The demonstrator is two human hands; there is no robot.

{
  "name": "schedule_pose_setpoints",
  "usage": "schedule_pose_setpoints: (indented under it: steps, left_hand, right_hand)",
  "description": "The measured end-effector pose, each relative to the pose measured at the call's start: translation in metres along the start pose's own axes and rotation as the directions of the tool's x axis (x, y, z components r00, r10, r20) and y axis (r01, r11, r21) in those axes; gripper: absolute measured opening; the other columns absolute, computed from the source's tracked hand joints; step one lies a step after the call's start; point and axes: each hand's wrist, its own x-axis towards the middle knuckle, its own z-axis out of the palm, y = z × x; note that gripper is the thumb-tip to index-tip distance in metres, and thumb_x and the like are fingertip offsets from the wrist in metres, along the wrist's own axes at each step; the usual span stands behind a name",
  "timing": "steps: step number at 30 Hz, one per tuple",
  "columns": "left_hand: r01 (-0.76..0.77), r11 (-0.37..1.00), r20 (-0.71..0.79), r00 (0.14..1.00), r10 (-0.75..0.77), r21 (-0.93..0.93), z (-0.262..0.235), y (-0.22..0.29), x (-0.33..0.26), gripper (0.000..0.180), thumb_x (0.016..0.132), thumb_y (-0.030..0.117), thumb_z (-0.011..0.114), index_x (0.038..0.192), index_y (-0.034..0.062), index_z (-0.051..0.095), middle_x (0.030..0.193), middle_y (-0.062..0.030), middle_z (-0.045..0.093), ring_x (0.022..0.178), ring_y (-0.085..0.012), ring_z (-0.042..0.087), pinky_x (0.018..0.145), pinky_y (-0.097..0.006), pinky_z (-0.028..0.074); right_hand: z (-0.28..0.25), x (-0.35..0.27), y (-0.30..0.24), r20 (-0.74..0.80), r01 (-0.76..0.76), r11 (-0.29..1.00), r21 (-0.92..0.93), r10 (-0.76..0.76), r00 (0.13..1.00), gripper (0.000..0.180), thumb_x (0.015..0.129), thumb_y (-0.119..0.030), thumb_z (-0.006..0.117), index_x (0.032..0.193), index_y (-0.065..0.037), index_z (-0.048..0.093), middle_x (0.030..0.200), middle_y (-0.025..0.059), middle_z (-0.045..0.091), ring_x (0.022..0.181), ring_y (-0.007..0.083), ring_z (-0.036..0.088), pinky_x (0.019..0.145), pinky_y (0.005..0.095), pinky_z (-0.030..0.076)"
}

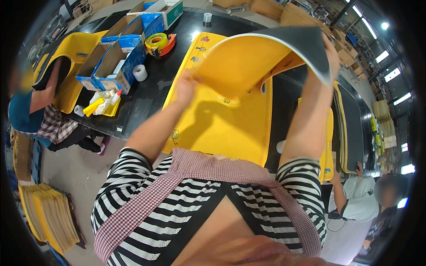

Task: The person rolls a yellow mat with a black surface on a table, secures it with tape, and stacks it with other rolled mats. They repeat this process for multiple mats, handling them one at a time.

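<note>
A large yellow mat (pixel 248 57) with a dark grey back is lifted and curled above the table. My right hand (pixel 330 55) grips its raised far-right edge, fingers partly hidden behind the grey side. My left hand (pixel 185 91), a little blurred, is closed at the mat's lower left corner. Under it another yellow mat (pixel 235 133) lies flat, yellow side up, with small coloured figures along its left border. The lifted mat casts a shadow on it.
On the black table (pixel 146 104) stand blue-edged cardboard boxes (pixel 113 62), tape dispensers (pixel 159 43), a white roll (pixel 140 72) and a yellow tray (pixel 106 105) with a glue bottle. Co-workers handle mats at left and right. Stacked mats (pixel 51 217) stand at lower left.
</note>
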Motion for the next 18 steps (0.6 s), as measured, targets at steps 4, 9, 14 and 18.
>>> schedule_pose_setpoints:
  steps: [4,9,14,18]
  left_hand:
    - [-0.622,0.726,0.064,0.770,0.634,0.295,-0.098,0.172,-0.010,0.014,0.091,0.005,0.076,0.106,0.0034,0.073,0.101,-0.0074,0.070,0.097,-0.0162,0.065,0.086,-0.027,0.051]
    - [-0.887,0.128,0.266,0.266,0.927,0.443,-0.124,0.282,-0.073,0.020,0.093,0.012,0.074,0.108,-0.0006,0.072,0.101,-0.0153,0.071,0.095,-0.0233,0.071,0.087,-0.030,0.055]
    - [-0.727,0.256,0.236,0.500,0.833,0.637,-0.070,0.249,0.031,0.024,0.091,0.015,0.079,0.111,0.0030,0.073,0.106,-0.0119,0.072,0.101,-0.0232,0.070,0.087,-0.033,0.054]
    - [-0.509,0.244,0.403,0.834,0.376,0.826,-0.002,0.170,0.173,0.031,0.095,0.031,0.073,0.115,0.0061,0.072,0.113,-0.0175,0.074,0.110,-0.0391,0.068,0.092,-0.047,0.053]
  right_hand:
    - [-0.089,-0.102,-0.067,0.074,-0.385,0.852,0.354,0.385,0.920,0.024,0.104,-0.017,0.059,0.115,0.002,0.069,0.109,0.0154,0.075,0.096,0.0248,0.075,0.087,0.0351,0.061]
    - [-0.127,-0.181,-0.109,0.115,-0.434,0.852,0.295,0.419,0.901,0.029,0.103,-0.015,0.060,0.127,0.000,0.063,0.122,0.0171,0.072,0.106,0.0252,0.073,0.094,0.0346,0.059]
    - [-0.105,-0.151,-0.027,-0.025,-0.615,0.596,0.516,0.729,0.684,0.026,0.104,-0.015,0.057,0.124,0.001,0.062,0.111,0.0164,0.071,0.095,0.0279,0.072,0.090,0.0373,0.060]
    - [-0.141,-0.047,0.154,-0.139,-0.709,0.582,0.398,0.802,0.581,0.019,0.102,-0.008,0.056,0.118,0.003,0.058,0.119,0.0249,0.063,0.110,0.0388,0.064,0.088,0.0566,0.055]
